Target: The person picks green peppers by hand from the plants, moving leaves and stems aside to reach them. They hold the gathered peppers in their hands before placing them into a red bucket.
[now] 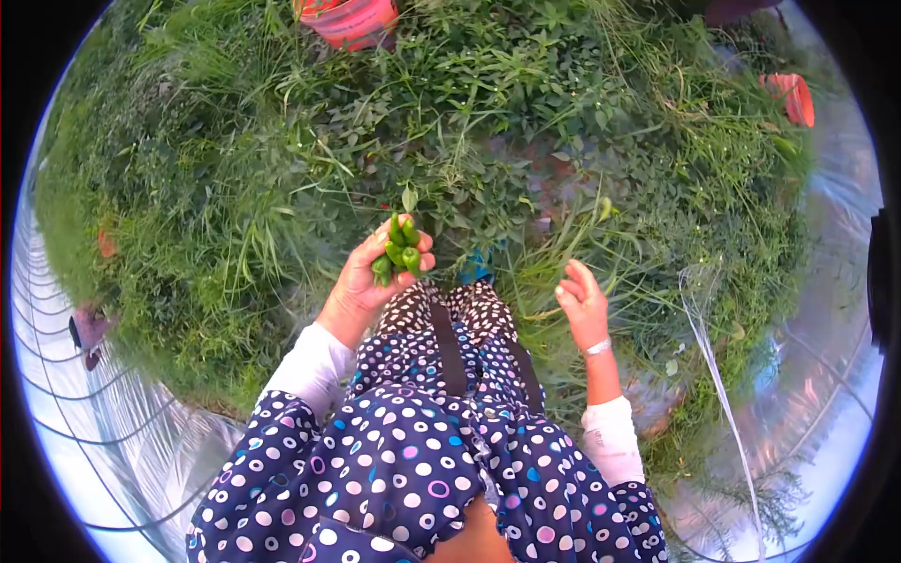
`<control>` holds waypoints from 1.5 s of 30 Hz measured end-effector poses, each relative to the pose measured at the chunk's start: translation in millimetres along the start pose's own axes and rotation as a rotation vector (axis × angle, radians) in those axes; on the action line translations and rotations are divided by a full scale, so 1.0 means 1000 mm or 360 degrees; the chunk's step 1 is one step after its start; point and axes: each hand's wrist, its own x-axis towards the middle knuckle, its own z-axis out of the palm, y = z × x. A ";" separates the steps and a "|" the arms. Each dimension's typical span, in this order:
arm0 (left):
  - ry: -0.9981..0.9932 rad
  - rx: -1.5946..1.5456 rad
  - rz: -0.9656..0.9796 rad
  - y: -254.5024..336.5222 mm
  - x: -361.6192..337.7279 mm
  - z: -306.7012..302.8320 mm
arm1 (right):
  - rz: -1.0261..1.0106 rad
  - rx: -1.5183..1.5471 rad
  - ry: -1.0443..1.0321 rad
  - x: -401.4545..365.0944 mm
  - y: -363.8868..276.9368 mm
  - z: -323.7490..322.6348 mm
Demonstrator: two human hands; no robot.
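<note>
Several green peppers [402,249] lie in my left hand [368,272], whose fingers curl around them in front of my body. A small leaf sticks up above the peppers. My right hand [583,302] is raised to the right over long grass, its fingers bent and a little apart, with nothing visible between them. Low leafy plants [450,178] spread out beyond both hands. A pale green pepper-like thing [606,207] shows among the grass above my right hand.
A red bucket [361,22] stands at the top, and an orange one [798,99] lies tilted at the upper right. A white string [718,375] runs down the right side. Plastic sheeting [113,450] borders the plants. Part of another person [91,330] shows far left.
</note>
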 end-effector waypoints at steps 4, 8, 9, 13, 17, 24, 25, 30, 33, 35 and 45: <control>0.0142 0.0059 0.0238 0.043 -0.053 -0.008 | -0.0131 -0.0683 0.0528 -0.015 0.007 -0.058; 0.0205 -0.0017 0.0351 0.074 -0.090 -0.016 | -0.0278 -0.1493 0.1062 -0.048 0.024 -0.171; 0.0274 -0.0004 0.0372 0.080 -0.096 -0.018 | -0.0250 -0.1694 0.1145 -0.062 0.029 -0.203; 0.0318 0.0042 0.0404 0.096 -0.104 -0.018 | 0.0669 -0.2159 0.1340 -0.131 -0.005 -0.269; 0.0292 0.0056 0.0387 0.106 -0.092 -0.011 | 0.1507 -0.2023 0.1218 -0.181 -0.020 -0.290; 0.0232 -0.0008 0.0439 0.095 -0.040 0.018 | 0.1427 -0.1909 0.0225 -0.222 0.119 -0.349; 0.0214 -0.0006 0.0463 0.092 -0.029 0.023 | 0.0926 -0.2213 -0.0105 -0.225 0.162 -0.363; 0.0175 0.0005 0.0565 0.077 0.038 0.063 | 0.0849 -0.0699 0.0561 -0.150 0.167 -0.294; 0.0163 0.0028 0.0635 0.066 0.061 0.075 | 0.0540 -0.0878 0.0497 -0.093 0.140 -0.288; 0.0137 0.0057 0.0670 0.057 0.064 0.079 | 0.0695 -0.0534 0.0445 -0.068 0.119 -0.293; 0.0299 -0.0069 0.0845 0.072 0.060 0.085 | 0.0886 -0.0384 0.0118 -0.065 0.119 -0.296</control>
